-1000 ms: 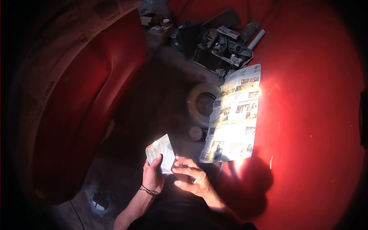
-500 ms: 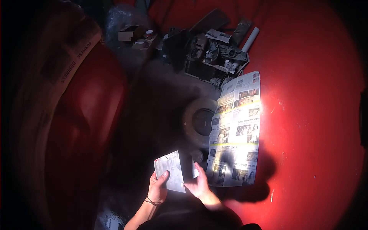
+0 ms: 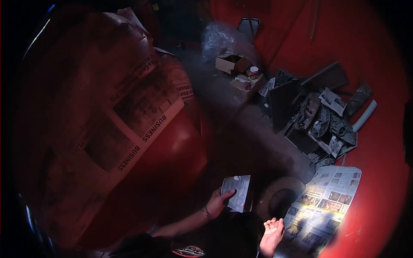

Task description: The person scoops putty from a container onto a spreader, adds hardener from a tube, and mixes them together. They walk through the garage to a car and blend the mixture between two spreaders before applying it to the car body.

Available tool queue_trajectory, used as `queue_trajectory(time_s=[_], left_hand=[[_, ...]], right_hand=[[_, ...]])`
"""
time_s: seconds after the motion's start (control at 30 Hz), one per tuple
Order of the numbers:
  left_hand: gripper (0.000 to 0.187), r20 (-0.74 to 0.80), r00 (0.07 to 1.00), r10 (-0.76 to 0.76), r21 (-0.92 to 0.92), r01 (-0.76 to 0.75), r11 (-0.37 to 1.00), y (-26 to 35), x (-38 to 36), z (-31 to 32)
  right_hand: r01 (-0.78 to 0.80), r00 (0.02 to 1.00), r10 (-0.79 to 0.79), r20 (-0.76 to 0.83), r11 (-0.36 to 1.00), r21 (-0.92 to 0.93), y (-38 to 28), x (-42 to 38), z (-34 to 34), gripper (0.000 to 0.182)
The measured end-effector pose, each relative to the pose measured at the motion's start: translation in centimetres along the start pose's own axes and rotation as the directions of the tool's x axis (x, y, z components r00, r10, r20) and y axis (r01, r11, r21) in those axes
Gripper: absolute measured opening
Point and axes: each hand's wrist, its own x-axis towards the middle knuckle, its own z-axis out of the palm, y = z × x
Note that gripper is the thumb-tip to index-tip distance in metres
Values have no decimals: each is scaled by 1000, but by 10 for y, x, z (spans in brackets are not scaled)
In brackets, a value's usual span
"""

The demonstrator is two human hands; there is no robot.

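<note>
My left hand [image 3: 218, 202] holds a flat, pale grey sheet or pad [image 3: 237, 191], with the thumb lying over its face. Apart from it, at the lower right, my right hand [image 3: 272, 234] is brightly lit, palm up with its fingers curled loosely. Nothing shows in that palm. Beside the right hand a printed newspaper sheet [image 3: 329, 200] lies against the red surface. A tire [image 3: 275, 193] sits just left of the newspaper, partly in shadow.
A red car body [image 3: 172, 163] at the left carries newspaper masking [image 3: 124, 112]. Behind are an open cardboard box [image 3: 226, 63], a plastic bag [image 3: 223, 41], a jar [image 3: 254, 69], dark car parts [image 3: 318, 118] and a white tube [image 3: 365, 115].
The view has swung left, so the surroundings appear farther right. My right hand has come away from the sheet, and its fingers have curled; my left hand still holds the sheet.
</note>
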Motion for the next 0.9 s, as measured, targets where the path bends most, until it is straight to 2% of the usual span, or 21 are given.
queue_trajectory(time_s=[0.03,0.1,0.13,0.17,0.2,0.23,0.3,0.33,0.37,0.4,0.43,0.5,0.57,0.63,0.7,0.73,0.77,0.8,0.83,0.87,0.9], left_hand=[[46,-7,1000,-19,-30,19,999,13,14,5],[39,-40,999,-22,-88,19,996,21,51,8],[40,-63,997,-42,-113,35,993,24,68,10],[41,-82,995,-59,-140,47,989,27,86,13],[42,-83,994,-73,-150,60,987,28,107,17],[43,-85,992,-90,-162,75,984,26,128,18],[44,-89,987,-133,-187,115,976,27,173,22],[44,-88,983,-163,-200,143,969,27,198,27],[45,-85,977,-196,-217,174,961,29,218,35],[43,-58,976,-211,-273,188,944,36,236,50],[42,-83,983,-163,-249,138,959,43,253,62],[41,-118,991,-69,-185,47,982,59,292,97],[38,-151,988,16,-124,-35,992,72,328,125],[36,-233,971,59,21,-55,998,74,371,146],[35,-274,961,-43,81,67,994,90,391,196],[36,-256,965,-59,92,85,992,79,416,197],[36,-241,967,-85,98,111,989,64,440,200],[35,-221,967,-123,105,149,983,57,455,215],[34,-205,966,-156,112,182,977,51,468,227],[32,-163,961,-222,140,245,959,45,486,228],[30,-135,953,-270,160,290,943,35,502,231]], right_hand=[[14,999,-13,39,1000,-10,0,12,10,26],[31,993,5,117,951,-306,6,35,32,22],[52,989,17,150,894,-445,10,44,42,20],[90,979,47,197,769,-633,13,51,52,12],[228,952,-7,306,683,-694,21,64,61,10],[364,908,-46,417,579,-729,31,79,66,13],[349,842,153,518,579,-737,37,119,62,20],[353,822,191,537,569,-743,33,139,60,23],[405,834,155,529,480,-778,13,150,83,21],[375,861,134,491,487,-789,0,167,96,20],[349,884,106,455,496,-795,-10,187,105,20],[425,881,32,472,386,-819,-30,250,101,18],[529,844,-116,524,341,-777,-58,311,98,19],[475,879,-187,439,433,-766,-73,383,72,20],[368,930,-247,273,613,-699,-98,444,54,24],[227,973,-195,124,703,-674,-110,477,43,29],[185,973,-232,2,771,-609,-121,507,35,32],[220,957,-285,-51,831,-511,-126,541,17,32],[155,956,-254,-146,862,-483,-140,568,9,31],[163,942,-291,-167,832,-530,-151,593,-3,30],[54,923,-231,-306,868,-493,-160,616,-9,31]])
